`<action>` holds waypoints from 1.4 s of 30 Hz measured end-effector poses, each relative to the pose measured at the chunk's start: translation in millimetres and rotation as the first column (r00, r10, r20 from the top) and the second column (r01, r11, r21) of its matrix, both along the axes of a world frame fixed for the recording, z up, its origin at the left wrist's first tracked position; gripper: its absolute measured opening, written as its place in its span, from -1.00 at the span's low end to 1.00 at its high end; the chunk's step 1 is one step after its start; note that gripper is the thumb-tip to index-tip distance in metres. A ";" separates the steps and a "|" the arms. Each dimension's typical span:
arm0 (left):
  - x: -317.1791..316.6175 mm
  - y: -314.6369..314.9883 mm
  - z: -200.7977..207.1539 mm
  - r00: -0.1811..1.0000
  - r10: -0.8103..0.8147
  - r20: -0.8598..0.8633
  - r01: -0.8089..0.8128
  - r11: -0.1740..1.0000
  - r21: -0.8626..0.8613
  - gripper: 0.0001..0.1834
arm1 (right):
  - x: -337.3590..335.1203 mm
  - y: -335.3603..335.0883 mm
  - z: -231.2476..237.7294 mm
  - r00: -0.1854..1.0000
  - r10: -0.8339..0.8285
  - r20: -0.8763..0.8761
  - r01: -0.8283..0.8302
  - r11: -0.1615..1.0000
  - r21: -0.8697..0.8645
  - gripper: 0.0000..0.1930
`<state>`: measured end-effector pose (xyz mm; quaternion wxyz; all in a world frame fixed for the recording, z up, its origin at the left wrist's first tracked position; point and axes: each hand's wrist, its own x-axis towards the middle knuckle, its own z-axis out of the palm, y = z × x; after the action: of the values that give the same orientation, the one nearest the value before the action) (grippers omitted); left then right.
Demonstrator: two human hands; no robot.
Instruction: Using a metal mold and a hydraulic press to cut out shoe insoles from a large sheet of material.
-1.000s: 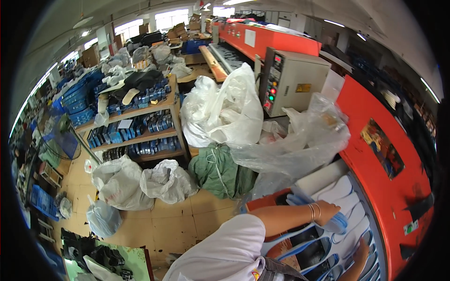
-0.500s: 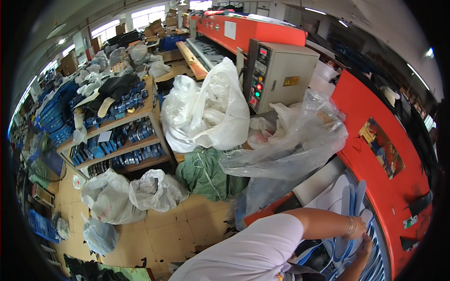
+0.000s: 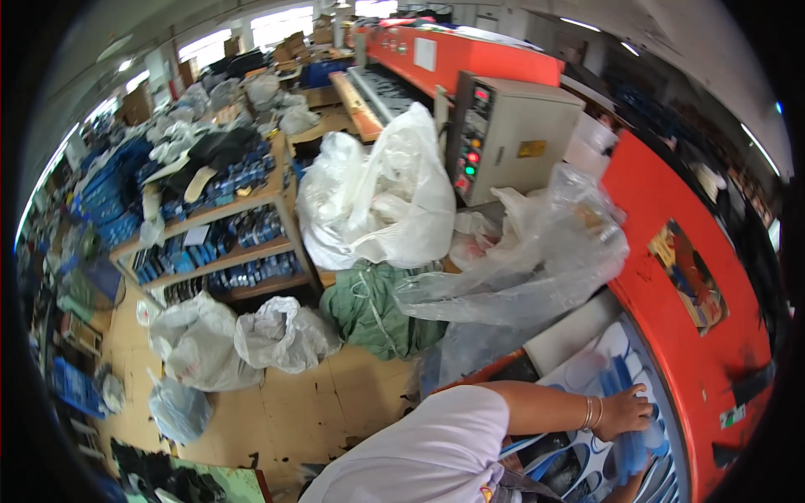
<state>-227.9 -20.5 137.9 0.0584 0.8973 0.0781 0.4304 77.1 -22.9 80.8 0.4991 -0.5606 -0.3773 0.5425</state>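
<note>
My left hand, with bangles at the wrist, is curled over a bunch of long blue foam pieces on the red machine's bed. The pieces are smeared by motion, and the hand seems closed around them. Under and beside them lies a pale sheet with rounded blue shapes or openings. Only a bit of my right hand or forearm shows low beside the blue pieces; its fingers are hidden. Thin blue and white strips lie by the bed's right edge.
The red machine panel rises at right, next to a grey control box. Clear plastic sheeting, white bags and a green sack crowd the middle. A shelf with blue dies stands at left.
My left hand has moved slightly left and turned palm-down over the blue pieces, apart from the right hand. The right hand has dropped lower, mostly out of sight. The view has shifted slightly.
</note>
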 end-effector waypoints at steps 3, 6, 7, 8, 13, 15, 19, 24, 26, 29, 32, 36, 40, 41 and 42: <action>-49.6 -20.6 44.3 0.983 0.054 0.174 0.001 0.953 -0.303 -0.59 | -32.2 29.7 24.0 0.989 0.059 0.133 -0.062 0.998 0.016 -0.69; -100.1 -39.9 45.3 0.980 0.199 -0.009 -0.198 0.965 -0.174 -0.51 | -98.1 70.4 37.9 0.960 0.142 0.243 -0.155 0.987 0.035 -0.69; -105.6 -46.0 38.6 0.956 0.212 -0.202 -0.240 0.962 -0.128 -0.46 | -115.4 80.3 45.2 0.948 0.151 0.281 -0.172 0.984 0.052 -0.69; -100.8 -48.0 5.6 0.951 0.233 -0.204 -0.261 0.958 -0.120 -0.40 | -145.1 88.7 42.7 0.934 0.185 0.305 -0.210 0.976 0.053 -0.69; -112.9 -67.4 -75.3 0.871 0.144 -0.470 -0.327 0.883 -0.335 -0.15 | -213.6 104.2 53.5 0.871 0.201 0.449 -0.267 0.960 0.087 -0.69; -120.1 -68.4 -83.4 0.874 0.131 -0.468 -0.350 0.839 -0.418 -0.10 | -222.0 98.3 53.6 0.851 0.176 0.495 -0.255 0.962 0.096 -0.69; -130.7 -64.5 -83.4 0.870 0.044 -0.490 -0.307 0.827 -0.471 -0.20 | -214.0 82.8 58.7 0.812 0.094 0.577 -0.199 0.972 0.121 -0.69; -134.0 -53.9 -72.6 0.862 0.120 -0.493 -0.412 0.732 -0.542 -0.32 | -179.3 60.2 65.3 0.759 -0.020 0.651 -0.106 0.982 0.154 -0.69; -156.0 -42.4 -53.0 0.882 0.078 -0.465 -0.409 0.618 -0.671 -0.34 | -155.3 40.5 60.9 0.736 -0.078 0.673 -0.043 0.986 0.162 -0.69; -184.8 -32.5 16.0 0.987 0.119 -0.107 -0.152 0.504 -0.850 -0.28 | -116.5 12.5 49.9 0.693 -0.148 0.705 0.047 0.986 0.161 -0.69; -150.8 -25.0 67.6 0.936 -0.073 0.343 0.351 0.193 -0.916 -0.23 | -68.2 -39.0 57.8 0.616 -0.256 0.745 0.172 0.967 0.190 -0.69; -76.0 -18.9 44.3 0.717 -0.169 0.677 0.675 -0.077 -0.734 -0.25 | -103.3 -66.6 11.7 0.797 -0.314 0.516 -0.066 0.804 0.591 -0.73; -22.6 -27.5 6.6 0.773 -0.080 0.630 0.631 -0.011 -0.776 -0.26 | -112.7 -84.8 -12.4 0.933 -0.175 0.315 -0.008 0.864 0.504 -0.78; -16.8 -29.8 9.1 0.773 -0.094 0.627 0.628 -0.021 -0.778 -0.26 | -101.7 -85.2 -24.2 0.957 -0.104 0.271 -0.033 0.889 0.457 -0.78; -21.6 -30.2 19.0 0.742 0.006 0.670 0.670 -0.002 -0.742 -0.30 | -101.3 -87.3 -37.9 0.881 -0.143 0.452 -0.078 0.897 0.435 -0.76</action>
<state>-249.5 -50.7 156.9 0.7603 0.4623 0.0950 0.4463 -24.2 -110.3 43.0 0.5149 -0.5545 -0.5904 0.2810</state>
